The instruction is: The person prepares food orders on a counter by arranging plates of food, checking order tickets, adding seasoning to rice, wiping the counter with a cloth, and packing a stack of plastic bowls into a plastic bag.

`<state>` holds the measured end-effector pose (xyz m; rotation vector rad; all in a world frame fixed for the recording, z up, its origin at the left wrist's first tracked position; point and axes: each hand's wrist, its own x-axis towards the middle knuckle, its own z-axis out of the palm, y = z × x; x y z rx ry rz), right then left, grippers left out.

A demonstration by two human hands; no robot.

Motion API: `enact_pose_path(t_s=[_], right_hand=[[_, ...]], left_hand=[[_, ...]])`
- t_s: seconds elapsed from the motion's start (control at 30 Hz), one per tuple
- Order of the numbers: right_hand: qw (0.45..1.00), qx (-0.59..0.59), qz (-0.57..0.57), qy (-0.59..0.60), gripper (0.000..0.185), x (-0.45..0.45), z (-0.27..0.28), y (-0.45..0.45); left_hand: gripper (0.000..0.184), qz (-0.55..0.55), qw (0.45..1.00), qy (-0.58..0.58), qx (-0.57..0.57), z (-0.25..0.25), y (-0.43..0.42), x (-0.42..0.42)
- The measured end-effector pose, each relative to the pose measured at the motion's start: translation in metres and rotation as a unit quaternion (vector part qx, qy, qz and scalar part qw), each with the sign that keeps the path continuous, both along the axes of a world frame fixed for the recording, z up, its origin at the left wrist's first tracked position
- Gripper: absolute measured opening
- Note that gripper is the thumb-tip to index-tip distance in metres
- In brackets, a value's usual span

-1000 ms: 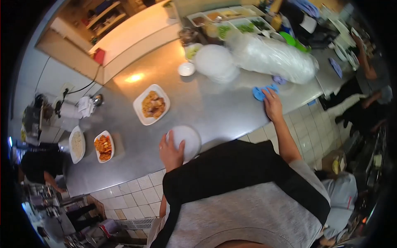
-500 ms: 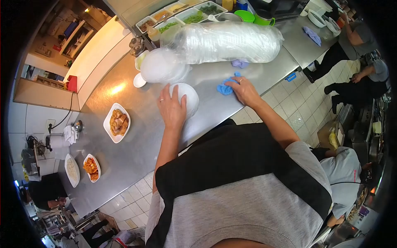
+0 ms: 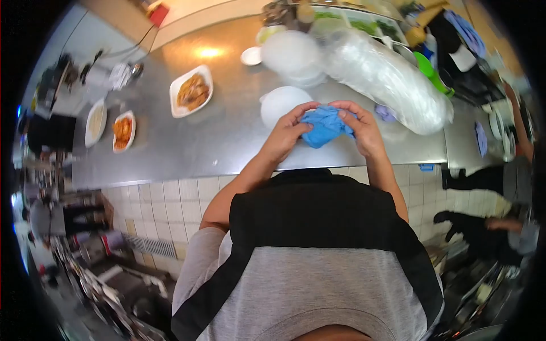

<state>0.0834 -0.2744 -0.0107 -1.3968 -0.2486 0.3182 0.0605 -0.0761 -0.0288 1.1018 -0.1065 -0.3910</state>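
Note:
A crumpled blue cloth [image 3: 323, 129] is held between both hands, above the near side of the metal counter. My left hand [image 3: 286, 134] grips its left side, with thumb and fingers closed on it. On the cloth's right side, my right hand [image 3: 364, 132] pinches it in the same way. Just behind my left hand lies a round white bowl or lid [image 3: 280, 101], partly covered by the fingers. Farther back is a stack of round translucent lids [image 3: 291, 52]. A long plastic-wrapped stack [image 3: 387, 77] slants off to the right.
On the steel counter [image 3: 170, 149] stand a dish of meat [image 3: 202, 108], a dish of red food [image 3: 130, 142] and a long white dish [image 3: 91, 126]. A lilac cloth [image 3: 385, 112] lies by the wrapped stack. Co-workers [image 3: 489, 177] stand at the right.
My left hand has left the round white bowl or lid and taken hold of the blue cloth. My right hand has lifted the cloth off the counter. The view has turned.

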Motion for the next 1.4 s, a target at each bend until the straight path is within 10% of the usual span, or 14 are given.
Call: enact_pose_path(t_s=[0.13, 0.23, 0.33, 0.43, 0.57, 0.77, 1.07, 1.2, 1.27, 1.4], right_hand=[[0.997, 0.035, 0.061, 0.034, 0.021, 0.007, 0.023, 0.036], [0.961, -0.208, 0.067, -0.171, 0.020, -0.005, 0.051, 0.079], [0.911, -0.174, 0.082, -0.365, 0.022, -0.031, 0.062, 0.128], [0.809, -0.187, 0.176, -0.529, 0.025, -0.067, 0.071, 0.189], [0.762, -0.135, 0.309, -0.552, 0.024, -0.132, 0.064, 0.274], [0.784, -0.059, 0.524, -0.328, 0.015, -0.249, 0.056, 0.372], [0.882, 0.022, 0.470, -0.031, 0.018, -0.294, -0.051, 0.505], [0.629, -0.202, 0.713, -0.233, 0.027, -0.333, -0.106, 0.536], [0.585, -0.102, 0.739, -0.318, 0.030, -0.385, -0.081, 0.528], [0.575, -0.015, 0.810, -0.117, 0.030, -0.437, -0.083, 0.570]], left_hand=[[0.032, 0.063, 0.997, 0.026, 0.029, 0.012, 0.053, -0.029], [0.023, 0.133, 0.980, -0.004, 0.145, 0.006, 0.098, -0.070], [0.024, 0.183, 0.949, -0.058, 0.249, -0.003, 0.129, -0.122], [0.029, 0.248, 0.826, -0.097, 0.496, -0.005, 0.158, -0.178], [0.038, 0.405, 0.737, -0.128, 0.526, 0.003, 0.191, -0.261], [0.044, 0.528, 0.742, 0.015, 0.412, -0.011, 0.221, -0.365], [0.040, 0.684, 0.620, 0.145, 0.356, -0.014, 0.258, -0.515], [0.045, 0.724, 0.513, 0.116, 0.446, -0.018, 0.268, -0.538], [0.043, 0.716, 0.487, 0.092, 0.491, -0.020, 0.284, -0.542], [0.045, 0.793, 0.451, -0.026, 0.408, -0.013, 0.329, -0.544]])
